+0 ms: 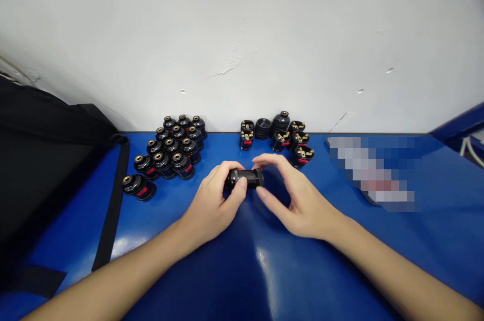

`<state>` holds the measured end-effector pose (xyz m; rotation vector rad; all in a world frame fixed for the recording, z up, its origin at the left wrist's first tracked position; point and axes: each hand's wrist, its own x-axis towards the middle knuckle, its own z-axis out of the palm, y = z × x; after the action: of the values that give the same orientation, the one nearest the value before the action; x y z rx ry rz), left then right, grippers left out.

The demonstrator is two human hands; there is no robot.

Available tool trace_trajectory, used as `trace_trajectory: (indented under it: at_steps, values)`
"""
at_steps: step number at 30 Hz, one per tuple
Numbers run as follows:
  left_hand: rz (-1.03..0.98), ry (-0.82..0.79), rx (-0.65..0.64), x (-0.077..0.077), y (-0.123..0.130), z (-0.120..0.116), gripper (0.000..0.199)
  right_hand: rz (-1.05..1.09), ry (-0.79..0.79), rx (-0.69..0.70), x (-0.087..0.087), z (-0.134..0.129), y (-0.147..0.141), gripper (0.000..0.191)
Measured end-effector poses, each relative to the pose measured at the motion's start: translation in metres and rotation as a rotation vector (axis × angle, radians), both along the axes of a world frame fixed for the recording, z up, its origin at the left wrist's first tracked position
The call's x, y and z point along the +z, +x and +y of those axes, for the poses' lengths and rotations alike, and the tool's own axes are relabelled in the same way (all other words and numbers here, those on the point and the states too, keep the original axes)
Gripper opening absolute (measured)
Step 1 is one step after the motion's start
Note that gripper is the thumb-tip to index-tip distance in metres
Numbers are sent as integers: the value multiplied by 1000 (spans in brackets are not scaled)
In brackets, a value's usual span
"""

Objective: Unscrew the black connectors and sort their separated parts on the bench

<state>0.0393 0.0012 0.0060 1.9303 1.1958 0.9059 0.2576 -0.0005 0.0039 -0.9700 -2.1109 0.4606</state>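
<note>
A black lamp holder lies sideways in my left hand, which is closed around its left end with the thumb across the front. A bit of red shows at its top edge, under my fingers. A wider black ring sits around its right end. My right hand is curved about that ring, index finger above and thumb below, with the fingertips apart. Whether they brush the ring is hard to tell.
Several capped lamp holders with brass-coloured tops stand in rows at the left. Behind my right hand are several uncapped bases with brass contacts, a ribbed black part and a black cap. A blurred-out object lies right; black cloth covers the left.
</note>
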Motion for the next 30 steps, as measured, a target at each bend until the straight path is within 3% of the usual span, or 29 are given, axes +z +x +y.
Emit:
trace_trajectory:
  at_steps: [2,6,11,17,25,28,30]
  values:
    - [-1,-4,7,0,0,0,21,12,48,11,1,0,0,54]
    - [-5,-10,8,1,0,1,21,-15,8,-26,0,0,0,43]
    - [0,-17,19,1,0,1,22,-3,60,23,1,-1,0,58]
    - [1,-25,30,1,0,1,24,-12,-20,5,0,4,0,27]
    - [-27,-92,107,0,-2,3,34,74,167,123,-4,6,2,41]
    - [-24,-25,76,0,-2,2,27,57,128,76,-2,4,-1,54]
    - [-26,68,13,0,-3,1,20,52,51,24,1,3,-2,50]
